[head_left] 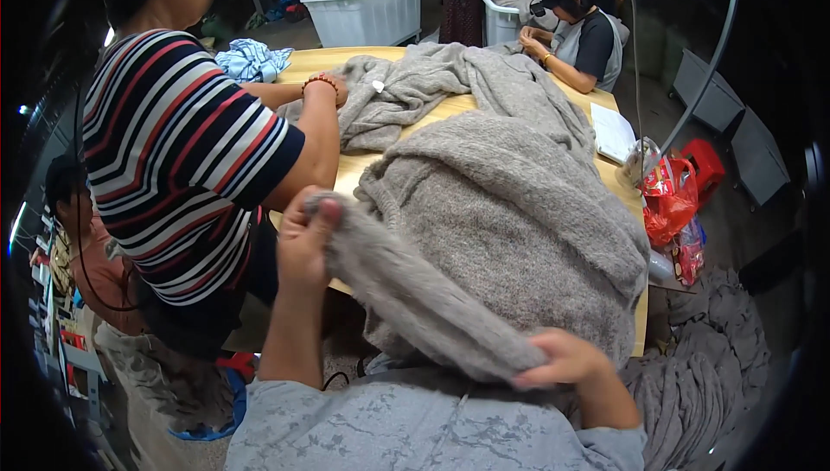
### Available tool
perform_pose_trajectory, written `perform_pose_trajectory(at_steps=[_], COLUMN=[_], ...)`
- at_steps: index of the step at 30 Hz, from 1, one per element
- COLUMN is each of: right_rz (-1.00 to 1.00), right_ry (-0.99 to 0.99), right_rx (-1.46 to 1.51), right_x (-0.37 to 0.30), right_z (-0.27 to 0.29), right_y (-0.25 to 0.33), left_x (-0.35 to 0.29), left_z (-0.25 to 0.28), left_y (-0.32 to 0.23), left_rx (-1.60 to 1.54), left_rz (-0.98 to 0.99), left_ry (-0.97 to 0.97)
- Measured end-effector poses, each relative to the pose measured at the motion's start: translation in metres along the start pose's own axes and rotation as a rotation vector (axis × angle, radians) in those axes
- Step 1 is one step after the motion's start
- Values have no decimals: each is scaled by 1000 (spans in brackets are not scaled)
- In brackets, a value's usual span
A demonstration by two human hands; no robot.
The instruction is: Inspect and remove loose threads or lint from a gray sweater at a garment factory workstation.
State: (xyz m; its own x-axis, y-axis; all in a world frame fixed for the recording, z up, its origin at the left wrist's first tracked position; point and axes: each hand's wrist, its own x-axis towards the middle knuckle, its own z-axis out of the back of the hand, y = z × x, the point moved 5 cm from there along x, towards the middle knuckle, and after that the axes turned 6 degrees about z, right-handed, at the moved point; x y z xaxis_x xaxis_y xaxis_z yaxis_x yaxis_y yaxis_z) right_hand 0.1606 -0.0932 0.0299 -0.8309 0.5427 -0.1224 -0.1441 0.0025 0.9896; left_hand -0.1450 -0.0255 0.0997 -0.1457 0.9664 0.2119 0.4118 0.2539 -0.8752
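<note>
A large grey-brown knitted fabric covers the near part of a wooden table and hangs over its front edge. Raised at centre left, my left hand is closed around one end of a folded strip of this fabric. My right hand, lower down near my body, grips the other end. Between both hands the strip slants down to the right, slightly blurred. The fingertips of my right hand are partly hidden by the fabric.
At left a person in a striped shirt leans over the table. Another person in a black cap works at the far right corner. White paper and a red plastic bag lie along the right edge. Fabric heaps rest at lower right.
</note>
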Motion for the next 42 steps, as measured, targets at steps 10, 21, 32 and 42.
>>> perform_pose_trajectory(at_steps=[10,21,32,42], right_rz=[-63,59,-255,399], right_ry=[-1049,-1141,-1238,-568], right_rx=[-693,-1036,-1202,-686], right_x=[-146,-72,-149,107], right_z=[109,166,197,15], right_y=[62,50,64,40], left_x=[-11,-12,3,-19], left_z=[43,66,42,29], left_y=[43,105,112,98], left_rx=[390,697,503,275], left_rz=[-149,257,214,388], left_ry=[-148,50,115,211])
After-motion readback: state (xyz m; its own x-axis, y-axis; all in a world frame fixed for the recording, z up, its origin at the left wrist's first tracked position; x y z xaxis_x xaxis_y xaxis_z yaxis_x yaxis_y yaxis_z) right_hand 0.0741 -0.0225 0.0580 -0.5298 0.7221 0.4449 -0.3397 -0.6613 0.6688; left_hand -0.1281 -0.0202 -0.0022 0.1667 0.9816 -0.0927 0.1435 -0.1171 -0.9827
